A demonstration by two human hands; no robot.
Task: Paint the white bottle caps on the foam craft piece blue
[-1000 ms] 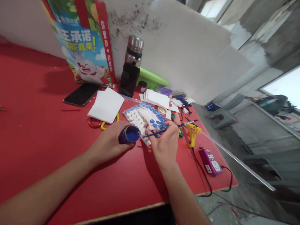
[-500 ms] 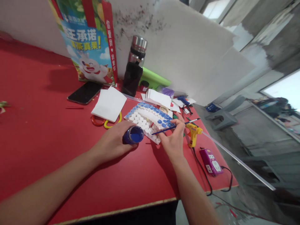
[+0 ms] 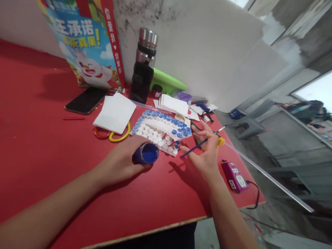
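My left hand (image 3: 121, 160) is wrapped round a small jar of blue paint (image 3: 148, 153), its open mouth tilted towards me. Between the fingers of my right hand (image 3: 203, 152) is a thin blue paintbrush (image 3: 193, 148), with one end pointing up to the right and the other near my thumb. Just beyond both hands lies a panel (image 3: 153, 133) covered with small round pieces. Those along its far and left edges and at the right are blue, while many in the near middle are white. My right hand is off the panel, beside its right end.
Scissors (image 3: 119, 138) lie partly under white paper (image 3: 115, 112). Behind stand a printed bag (image 3: 90, 52), a bottle (image 3: 146, 45) and a phone (image 3: 85, 100). A yellow glue gun (image 3: 220, 141) with a long clear stick and a purple box (image 3: 234, 176) are at the right.
My right hand has moved right, away from the panel, with the brush. A blue patch now shows near the panel's near right corner. The whole view has shifted slightly.
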